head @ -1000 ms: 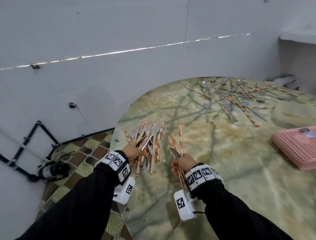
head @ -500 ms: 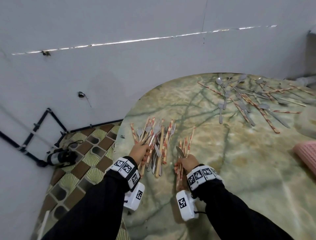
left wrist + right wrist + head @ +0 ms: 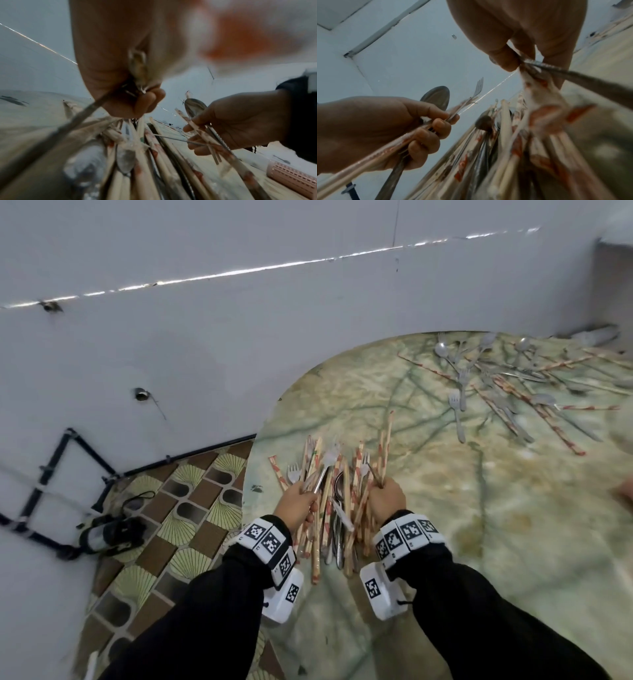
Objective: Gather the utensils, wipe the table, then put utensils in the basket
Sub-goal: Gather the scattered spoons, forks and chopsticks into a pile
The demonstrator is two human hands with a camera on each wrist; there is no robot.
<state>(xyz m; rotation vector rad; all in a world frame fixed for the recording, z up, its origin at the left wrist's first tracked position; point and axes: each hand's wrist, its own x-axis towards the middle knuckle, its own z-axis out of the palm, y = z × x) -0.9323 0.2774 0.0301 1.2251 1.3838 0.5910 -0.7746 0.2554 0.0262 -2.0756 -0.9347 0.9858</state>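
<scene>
A heap of paper-wrapped chopsticks, forks and spoons (image 3: 337, 508) lies near the left edge of the green marble table (image 3: 479, 542). My left hand (image 3: 297, 502) grips a fork, a spoon and wrapped chopsticks at the heap's left side. My right hand (image 3: 387, 501) grips a bundle of chopsticks and a metal utensil against the heap's right side. In the right wrist view my left hand (image 3: 426, 129) curls round the spoon and fork. In the left wrist view my right hand (image 3: 223, 128) holds a spoon and chopsticks. The pink basket (image 3: 291, 178) lies on the table to the right.
A second scatter of utensils (image 3: 507, 385) lies at the table's far right. The table's curved left edge drops to a tiled floor (image 3: 178, 529), where a black object (image 3: 109, 534) lies. A white wall (image 3: 239, 337) and black pipes (image 3: 68, 446) stand behind.
My right hand has brought its bundle leftwards against the heap, so both hands now flank one pile. My left hand lifted a fork and chopsticks slightly. The view swung left.
</scene>
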